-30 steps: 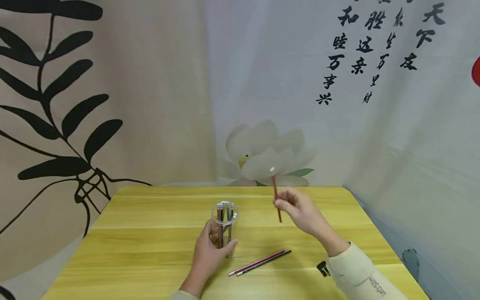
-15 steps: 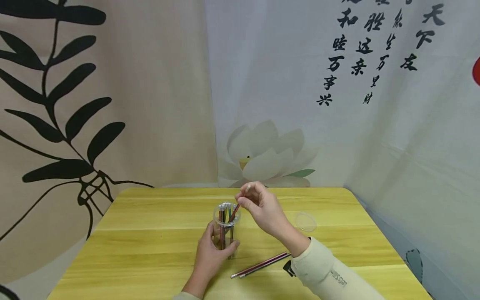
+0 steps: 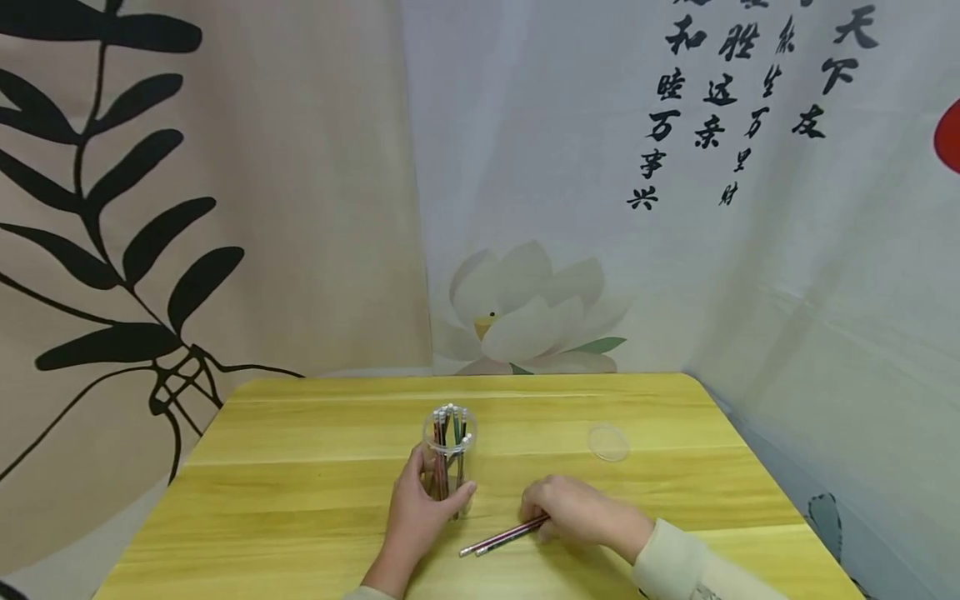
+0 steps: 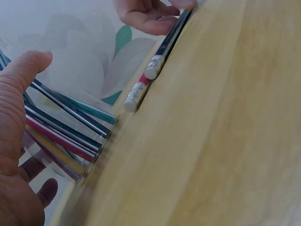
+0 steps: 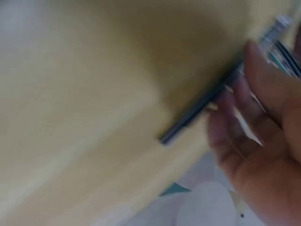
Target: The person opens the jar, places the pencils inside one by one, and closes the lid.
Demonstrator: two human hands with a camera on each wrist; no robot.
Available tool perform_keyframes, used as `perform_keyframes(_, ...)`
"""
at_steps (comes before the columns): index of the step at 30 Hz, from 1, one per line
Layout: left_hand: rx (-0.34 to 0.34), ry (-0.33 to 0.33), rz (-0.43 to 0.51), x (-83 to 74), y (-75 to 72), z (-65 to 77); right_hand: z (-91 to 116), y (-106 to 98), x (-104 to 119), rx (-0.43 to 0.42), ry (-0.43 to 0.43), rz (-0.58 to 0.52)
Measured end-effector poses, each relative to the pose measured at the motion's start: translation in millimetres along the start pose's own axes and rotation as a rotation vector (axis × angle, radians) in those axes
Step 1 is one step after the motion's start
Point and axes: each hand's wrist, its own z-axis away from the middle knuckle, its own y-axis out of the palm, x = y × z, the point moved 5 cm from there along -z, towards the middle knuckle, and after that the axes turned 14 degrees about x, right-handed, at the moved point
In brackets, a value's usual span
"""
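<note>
My left hand grips a clear round plastic jar, fingers round its left side and thumb along the right. Several pencils in dark, red, teal and yellow stand inside it, pale ends up in the head view. To its right, two pencils lie side by side on the table, one red and one dark, with silvery white ends toward me. My right hand is at their far end, its thumb and fingers on either side of a dark pencil. I cannot tell whether it pinches the pencil, as that view is blurred.
A clear round lid lies flat on the wood-grain table, beyond my right hand. Behind the table's back edge hangs a printed cloth with a lotus, leaves and dark lettering.
My right hand carried a red pencil leftward to the jar and let it go inside. It has since moved down and right to the lying pencils. The left hand stays on the jar.
</note>
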Motion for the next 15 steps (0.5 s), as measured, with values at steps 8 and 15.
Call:
perform_keyframes(8, -0.003, 0.004, 0.015, -0.5, -2.0, 1.4, -5.1, 8.5, -6.5, 0.02, 0.002, 0.021)
perform_keyframes(15, 0.003, 0.003, 0.007, -1.3, -1.8, 1.2, -0.3, 4.5, -10.7, -0.035, -0.023, -0.012)
